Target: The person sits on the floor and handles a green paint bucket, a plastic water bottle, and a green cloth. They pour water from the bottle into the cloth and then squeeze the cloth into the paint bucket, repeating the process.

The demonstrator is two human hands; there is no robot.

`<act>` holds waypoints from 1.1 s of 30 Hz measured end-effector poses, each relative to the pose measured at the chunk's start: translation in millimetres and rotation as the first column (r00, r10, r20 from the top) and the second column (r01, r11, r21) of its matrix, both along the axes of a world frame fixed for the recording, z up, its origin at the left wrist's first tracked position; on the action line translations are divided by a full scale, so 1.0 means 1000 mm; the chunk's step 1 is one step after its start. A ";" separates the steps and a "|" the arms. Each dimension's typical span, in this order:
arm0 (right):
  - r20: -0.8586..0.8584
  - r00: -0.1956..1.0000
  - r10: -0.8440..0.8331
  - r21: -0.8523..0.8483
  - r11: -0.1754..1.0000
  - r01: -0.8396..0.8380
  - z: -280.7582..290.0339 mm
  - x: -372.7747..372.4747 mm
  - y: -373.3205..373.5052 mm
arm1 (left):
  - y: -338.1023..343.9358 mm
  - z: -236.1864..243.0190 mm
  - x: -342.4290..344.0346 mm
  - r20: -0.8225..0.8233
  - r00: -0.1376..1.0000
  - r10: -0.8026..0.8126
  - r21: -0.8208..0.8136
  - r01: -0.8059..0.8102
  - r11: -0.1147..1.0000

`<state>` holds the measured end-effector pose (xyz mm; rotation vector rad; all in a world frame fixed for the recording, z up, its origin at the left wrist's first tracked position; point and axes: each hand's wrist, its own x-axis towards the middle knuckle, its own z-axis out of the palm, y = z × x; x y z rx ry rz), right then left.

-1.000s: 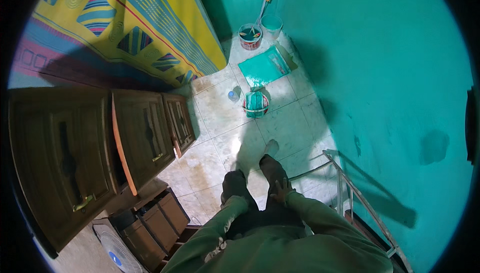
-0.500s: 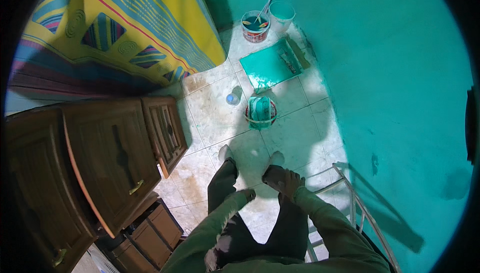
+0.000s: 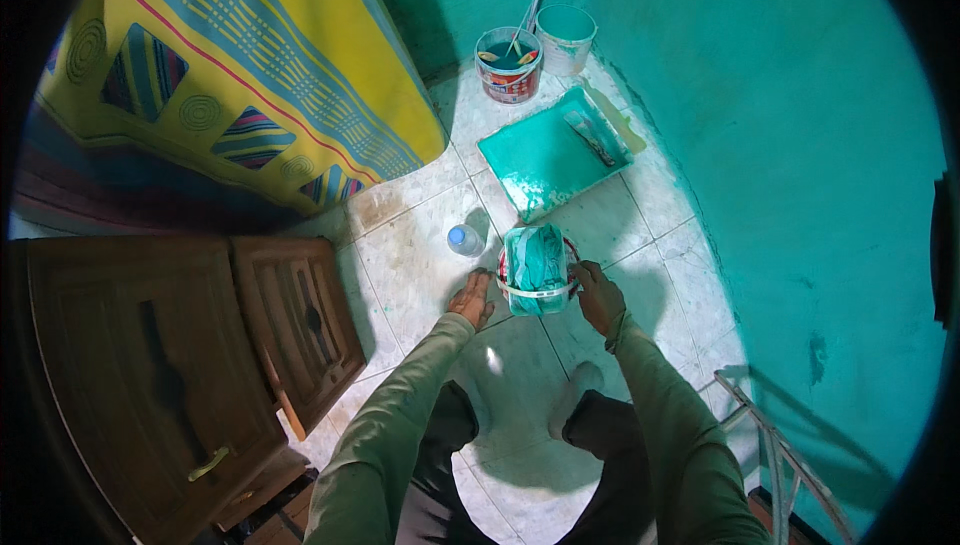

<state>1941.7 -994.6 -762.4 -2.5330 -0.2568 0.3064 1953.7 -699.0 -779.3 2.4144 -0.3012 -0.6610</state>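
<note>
Left hand [image 3: 472, 299], fingers nearly straight, and right hand [image 3: 600, 299], fingers curled, flank the paint-smeared bucket [image 3: 503, 263] on the floor [image 3: 400, 245]; whether either grips is hard to tell. An uneven pull could tip it, or knock the bottle [image 3: 464, 240] to its left.

Uneven light: the pale tiled floor [image 3: 405, 230] brightens between soft shadows; wooden cabinet [image 3: 130, 345] dim; black fisheye rim, edges curving.
</note>
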 end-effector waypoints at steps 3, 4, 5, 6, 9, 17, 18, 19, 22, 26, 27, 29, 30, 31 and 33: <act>0.143 0.983 0.115 -0.012 0.993 -0.115 -0.023 0.015 -0.001 | 0.023 -0.105 0.014 -0.092 0.989 0.112 -0.348 -0.137 0.927; 0.189 0.974 0.128 -0.014 0.992 -0.128 -0.027 0.016 -0.005 | 0.024 -0.126 0.014 -0.090 0.992 0.093 -0.368 -0.120 0.922; 0.238 0.960 0.145 -0.018 0.989 -0.145 -0.025 0.018 -0.009 | 0.020 -0.124 0.017 -0.084 0.993 0.078 -0.389 -0.104 0.915; 0.286 0.944 0.162 -0.024 0.987 -0.162 -0.025 0.019 -0.012 | 0.019 -0.120 0.019 0.015 1.000 -0.004 -0.254 0.007 0.967; 0.275 0.948 0.160 0.032 0.984 -0.175 -0.024 0.022 -0.014 | 0.012 -0.036 0.032 0.028 0.989 -0.147 -0.259 0.149 0.954; 0.243 0.970 0.008 0.167 0.985 -0.050 -0.030 0.043 -0.006 | 0.012 -0.047 0.038 0.036 0.998 -0.050 -0.332 0.059 0.942; 0.251 0.968 -0.021 0.191 0.981 -0.029 -0.030 0.047 -0.004 | 0.010 -0.044 0.040 0.041 0.998 -0.043 -0.323 0.054 0.945; 0.304 0.953 0.008 0.189 0.980 -0.068 -0.033 0.050 -0.005 | 0.008 -0.042 0.041 0.045 0.998 -0.040 -0.314 0.052 0.948; 0.385 0.919 0.084 0.117 0.983 -0.139 -0.038 0.059 -0.010 | 0.001 -0.035 0.038 -0.004 0.999 0.036 -0.280 -0.036 0.959; 0.318 0.941 0.112 0.177 0.968 -0.175 -0.031 0.053 -0.014 | 0.002 -0.065 0.036 0.384 0.918 -0.098 -0.223 0.195 0.955; 0.315 0.948 0.039 0.205 0.973 -0.108 -0.029 0.048 -0.011 | 0.003 -0.065 0.037 0.456 0.883 -0.115 -0.206 0.230 0.951; 0.295 0.950 -0.097 0.250 0.968 0.021 -0.021 0.039 -0.003 | 0.001 -0.064 0.039 0.584 0.801 -0.133 -0.178 0.286 0.941; 0.319 0.942 -0.103 0.276 0.961 0.012 -0.020 0.038 0.001 | 0.002 -0.061 0.040 0.613 0.780 -0.123 -0.177 0.287 0.941; 0.337 0.935 -0.112 0.300 0.954 0.006 -0.019 0.036 0.003 | 0.002 -0.059 0.039 0.638 0.762 -0.113 -0.181 0.290 0.940; 0.417 0.903 -0.106 0.307 0.951 -0.031 -0.024 0.040 0.010 | 0.007 -0.056 0.032 0.667 0.733 -0.135 -0.163 0.320 0.933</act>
